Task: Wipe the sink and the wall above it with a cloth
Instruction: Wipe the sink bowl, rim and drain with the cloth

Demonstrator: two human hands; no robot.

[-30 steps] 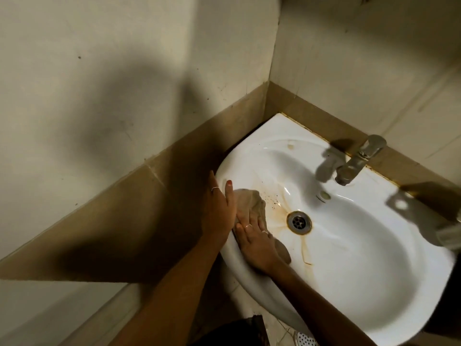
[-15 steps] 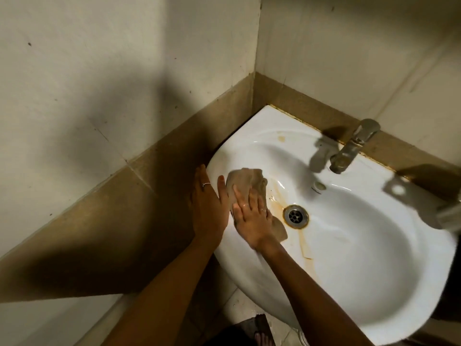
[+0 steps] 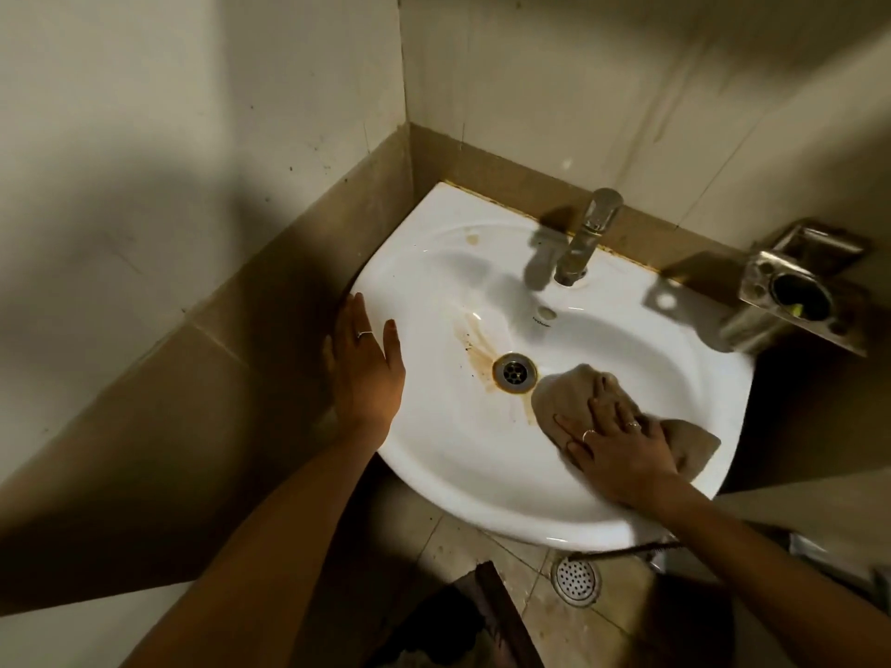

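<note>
A white corner sink (image 3: 434, 455) with rust-brown stains by its drain (image 3: 514, 372) sits under pale tiled walls (image 3: 602, 89). My right hand (image 3: 622, 450) presses flat on a beige cloth (image 3: 569, 392) in the bowl's right side, just right of the drain. My left hand (image 3: 364, 368) rests with its fingers spread on the sink's left rim and holds nothing. A brown tile band (image 3: 299, 282) runs along the walls at rim height.
A metal tap (image 3: 586, 238) stands at the back of the sink. A steel holder (image 3: 795, 291) is fixed to the wall at the right. Below the sink lie floor tiles with a round floor drain (image 3: 576, 580).
My right hand has slid the cloth from the bowl's left side, past the drain, to its right side. My left hand stays on the left rim. The view has shifted right.
</note>
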